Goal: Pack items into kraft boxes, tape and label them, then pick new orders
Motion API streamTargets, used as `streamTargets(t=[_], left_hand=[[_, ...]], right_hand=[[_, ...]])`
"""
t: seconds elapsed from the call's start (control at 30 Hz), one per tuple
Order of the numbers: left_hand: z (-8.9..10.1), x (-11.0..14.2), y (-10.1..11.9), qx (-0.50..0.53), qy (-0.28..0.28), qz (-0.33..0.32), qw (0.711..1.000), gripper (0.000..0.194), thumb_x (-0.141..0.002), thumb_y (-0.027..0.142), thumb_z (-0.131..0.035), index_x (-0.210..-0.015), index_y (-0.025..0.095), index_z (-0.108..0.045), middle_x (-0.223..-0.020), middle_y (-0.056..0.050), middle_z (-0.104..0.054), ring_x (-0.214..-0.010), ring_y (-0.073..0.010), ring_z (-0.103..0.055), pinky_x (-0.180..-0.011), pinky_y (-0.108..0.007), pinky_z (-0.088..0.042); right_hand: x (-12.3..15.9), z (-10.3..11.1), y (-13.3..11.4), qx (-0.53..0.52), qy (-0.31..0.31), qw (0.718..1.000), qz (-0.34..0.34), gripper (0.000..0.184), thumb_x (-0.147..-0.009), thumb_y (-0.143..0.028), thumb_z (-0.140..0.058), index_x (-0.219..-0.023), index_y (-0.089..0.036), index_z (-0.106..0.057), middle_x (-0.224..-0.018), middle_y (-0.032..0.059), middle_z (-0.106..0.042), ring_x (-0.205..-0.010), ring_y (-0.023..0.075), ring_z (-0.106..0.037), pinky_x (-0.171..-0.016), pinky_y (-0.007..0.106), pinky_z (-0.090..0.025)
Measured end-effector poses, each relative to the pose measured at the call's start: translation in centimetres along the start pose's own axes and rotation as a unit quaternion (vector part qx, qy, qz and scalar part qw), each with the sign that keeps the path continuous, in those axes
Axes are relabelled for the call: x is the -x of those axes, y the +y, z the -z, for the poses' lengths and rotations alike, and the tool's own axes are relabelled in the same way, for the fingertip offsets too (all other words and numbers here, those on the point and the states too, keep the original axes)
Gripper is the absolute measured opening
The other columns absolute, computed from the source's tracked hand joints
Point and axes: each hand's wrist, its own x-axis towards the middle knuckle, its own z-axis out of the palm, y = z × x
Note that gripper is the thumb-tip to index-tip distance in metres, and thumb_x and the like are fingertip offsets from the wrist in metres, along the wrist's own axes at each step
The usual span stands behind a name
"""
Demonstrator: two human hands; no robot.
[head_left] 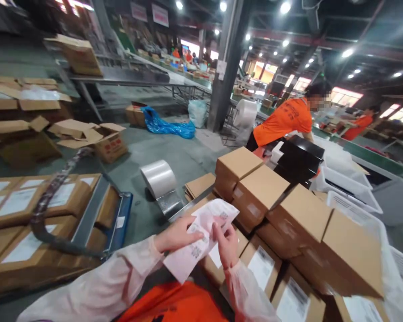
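Between my two hands is a pinkish-white printed label sheet [188,256] with small square codes on it, bent and tilted over the boxes. My left hand [179,235] grips its left side, thumb on top. My right hand [226,243] pinches it near the right side, thumb and fingers pressed together. Just below and to the right lie brown cardboard boxes with white labels [262,267]. Behind these, plain brown boxes [267,185] are stacked in a row.
On the left, a cart with a blue edge [123,223] carries labelled boxes. A roll of clear film [159,179] stands on the floor beyond my hands. White plastic crates [349,190] are at right. A co-worker in an orange shirt [284,123] bends over black items [297,158].
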Motion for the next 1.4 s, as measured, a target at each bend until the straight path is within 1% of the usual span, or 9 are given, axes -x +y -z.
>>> streamTargets(t=[0.17,0.4,0.63,0.83,1.0,1.1,1.2,1.33,1.4], left_hand=[[0.9,-2.7,1.9,0.146,-0.017,0.054,0.988,0.04,-0.064,0.045,-0.07,-0.085,0.011,-0.068,-0.079,-0.006,-0.069,-0.074,-0.0191,-0.061,-0.069,-0.029,-0.046],[-0.3,-5.0,2.4,0.131,0.0,0.015,0.991,0.03,-0.064,0.039,-0.07,-0.079,0.013,-0.066,-0.077,-0.003,-0.065,-0.07,-0.0158,-0.056,-0.066,-0.026,-0.042],[-0.7,-8.8,3.8,0.084,0.141,0.021,0.986,0.042,-0.069,0.051,-0.066,-0.051,0.018,-0.045,-0.05,0.006,-0.042,-0.053,-0.0095,-0.039,-0.05,-0.023,-0.029],[3.7,-14.2,5.5,0.259,-0.144,0.091,0.951,0.049,-0.05,0.034,-0.086,-0.09,0.011,-0.071,-0.083,-0.006,-0.071,-0.071,-0.0185,-0.062,-0.069,-0.029,-0.048],[5.6,-17.8,4.3,0.311,-0.164,0.157,0.923,0.05,-0.044,0.034,-0.089,-0.085,0.011,-0.073,-0.082,-0.009,-0.074,-0.072,-0.0206,-0.066,-0.069,-0.031,-0.053],[6.1,-16.8,2.6,0.31,-0.155,0.178,0.921,0.046,-0.046,0.04,-0.088,-0.079,0.012,-0.073,-0.076,-0.009,-0.074,-0.067,-0.0197,-0.066,-0.065,-0.029,-0.053],[6.9,-13.5,1.2,0.297,-0.156,0.179,0.925,0.044,-0.053,0.043,-0.085,-0.082,0.012,-0.074,-0.079,-0.01,-0.074,-0.068,-0.02,-0.067,-0.064,-0.027,-0.052],[8.0,-9.7,1.6,0.304,-0.129,0.167,0.929,0.046,-0.054,0.045,-0.084,-0.084,0.012,-0.074,-0.084,-0.012,-0.073,-0.075,-0.0242,-0.067,-0.068,-0.03,-0.052],[8.2,-9.0,2.8,0.314,-0.094,0.17,0.929,0.046,-0.051,0.045,-0.085,-0.082,0.012,-0.074,-0.078,-0.01,-0.073,-0.072,-0.0248,-0.067,-0.07,-0.033,-0.053]], right_hand=[[-1.6,1.8,-1.9,0.028,-0.136,0.99,-0.038,0.048,-0.061,-0.052,-0.078,-0.092,-0.016,-0.071,-0.092,0.0104,-0.073,-0.085,0.0272,-0.068,-0.081,0.041,-0.054],[-5.6,3.8,-7.1,0.16,-0.09,0.983,0.021,0.036,-0.07,-0.049,-0.07,-0.084,-0.016,-0.075,-0.082,0.0079,-0.074,-0.076,0.0242,-0.068,-0.071,0.035,-0.056],[-9.2,3.4,-9.5,0.214,-0.044,0.974,0.053,0.032,-0.071,-0.047,-0.068,-0.08,-0.017,-0.075,-0.072,0.0059,-0.072,-0.062,0.0194,-0.064,-0.056,0.028,-0.051],[-21.3,6.2,-13.0,0.328,0.059,0.937,0.101,0.028,-0.069,-0.042,-0.069,-0.071,-0.014,-0.072,-0.078,0.0063,-0.07,-0.071,0.0184,-0.062,-0.064,0.028,-0.049],[-29.8,8.6,-14.1,0.428,0.148,0.887,0.088,0.015,-0.066,-0.03,-0.073,-0.066,-0.015,-0.07,-0.089,0.0096,-0.068,-0.091,0.0239,-0.061,-0.082,0.035,-0.047],[-30.9,8.6,-12.9,0.47,0.177,0.863,0.052,0.021,-0.065,-0.032,-0.075,-0.075,-0.014,-0.072,-0.109,0.0158,-0.063,-0.103,0.031,-0.058,-0.091,0.045,-0.043],[-30.3,7.1,-11.1,0.542,0.199,0.812,0.082,0.056,-0.072,-0.041,-0.071,-0.119,-0.013,-0.062,-0.138,0.0225,-0.043,-0.127,0.0419,-0.038,-0.101,0.06,-0.028],[-29.7,4.1,-9.9,0.677,-0.01,0.723,0.136,0.068,-0.085,-0.057,-0.051,-0.144,-0.024,-0.037,-0.153,0.0131,-0.025,-0.14,0.0418,-0.012,-0.107,0.064,-0.012],[-29.2,3.3,-10.4,0.675,-0.069,0.726,0.107,0.068,-0.087,-0.06,-0.046,-0.144,-0.024,-0.037,-0.153,0.0125,-0.025,-0.14,0.0428,-0.01,-0.108,0.064,-0.01]])
